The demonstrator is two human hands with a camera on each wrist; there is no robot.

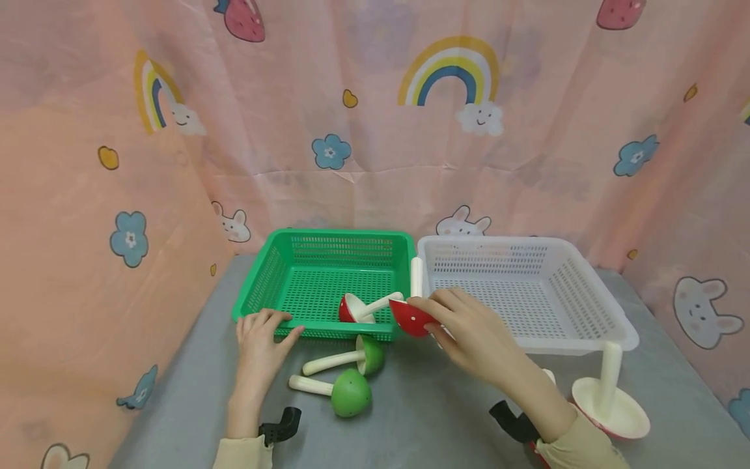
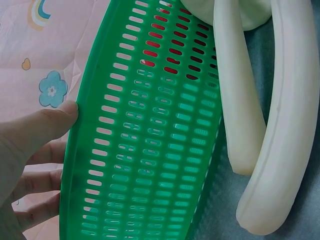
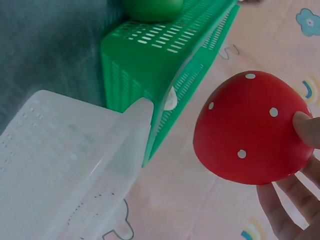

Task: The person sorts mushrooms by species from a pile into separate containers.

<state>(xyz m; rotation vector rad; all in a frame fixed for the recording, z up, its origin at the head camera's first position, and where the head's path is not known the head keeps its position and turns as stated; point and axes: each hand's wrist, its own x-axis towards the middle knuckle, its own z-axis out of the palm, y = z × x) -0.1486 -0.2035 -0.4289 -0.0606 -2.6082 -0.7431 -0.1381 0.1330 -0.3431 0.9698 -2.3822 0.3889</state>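
At frame centre, the right hand [image 1: 474, 332] pinches a red mushroom [image 1: 412, 319] between the green basket [image 1: 281, 257] and white basket [image 1: 586, 286]; the left hand [image 1: 260, 339] grips the green basket's front rim, lower left.

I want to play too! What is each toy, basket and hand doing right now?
Left hand: grips the green basket's front rim.
Right hand: holds a red mushroom.
Red mushroom: lifted, between the baskets.
Green basket: holds one red mushroom lying down.
White basket: no toys visible inside.
Green mushrooms: two, lying on the table.
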